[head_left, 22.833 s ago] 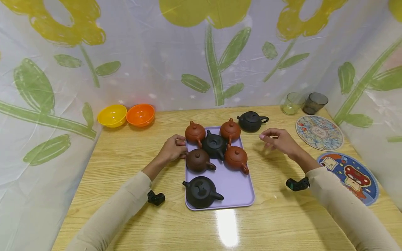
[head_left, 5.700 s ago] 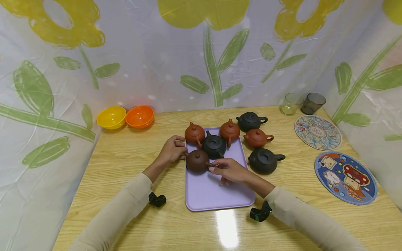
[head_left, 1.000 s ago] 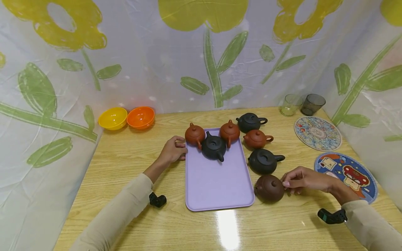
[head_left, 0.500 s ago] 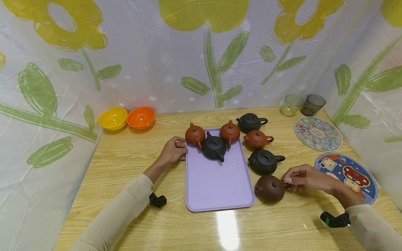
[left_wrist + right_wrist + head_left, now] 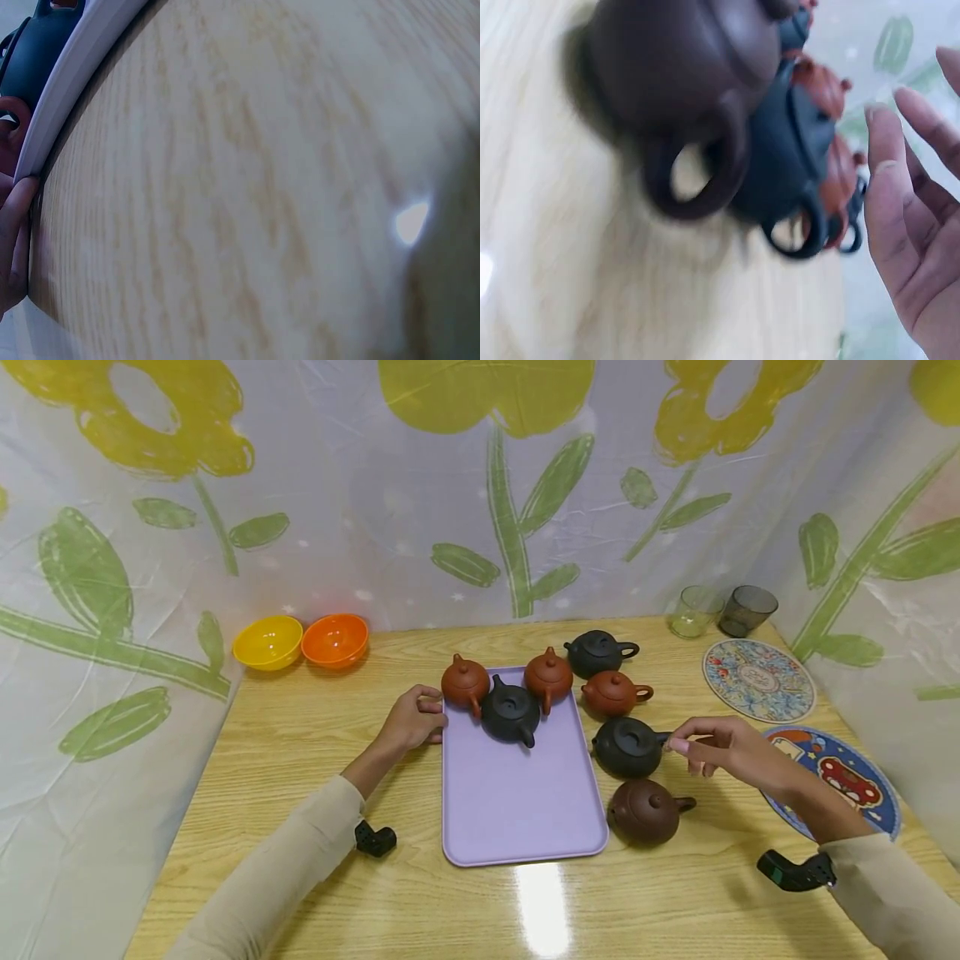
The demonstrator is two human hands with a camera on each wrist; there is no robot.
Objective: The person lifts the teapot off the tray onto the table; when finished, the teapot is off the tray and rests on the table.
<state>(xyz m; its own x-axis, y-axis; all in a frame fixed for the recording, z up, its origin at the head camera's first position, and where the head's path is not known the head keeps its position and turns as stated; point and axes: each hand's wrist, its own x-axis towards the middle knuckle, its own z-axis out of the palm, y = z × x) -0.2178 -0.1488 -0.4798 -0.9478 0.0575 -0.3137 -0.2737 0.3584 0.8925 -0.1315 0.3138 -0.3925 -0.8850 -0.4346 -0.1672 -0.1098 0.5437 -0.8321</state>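
Observation:
My left hand (image 5: 411, 718) holds the left rim of the lilac tray (image 5: 525, 802); in the left wrist view a fingertip (image 5: 26, 187) presses on the rim. At the tray's far end sit two terracotta teapots (image 5: 465, 681) with a black teapot (image 5: 512, 712) between them. To the right of the tray, a row runs from back to front: black teapot (image 5: 597, 653), terracotta teapot (image 5: 611, 692), larger black teapot (image 5: 628, 746), dark brown teapot (image 5: 643, 812). My right hand (image 5: 738, 756) hovers near the larger black teapot's handle, fingers parted and holding nothing in the right wrist view.
Yellow (image 5: 268, 643) and orange (image 5: 335, 641) bowls stand at the back left. At the back right are a clear greenish glass (image 5: 693, 612) and a dark glass (image 5: 747, 610). Two round patterned mats (image 5: 759, 679) lie along the right side, and a printed curtain (image 5: 405, 485) hangs behind.
Several teapots have left the tray for the row on its right, the dark brown one last. My right hand has let go of its handle and risen away. My left hand stays put.

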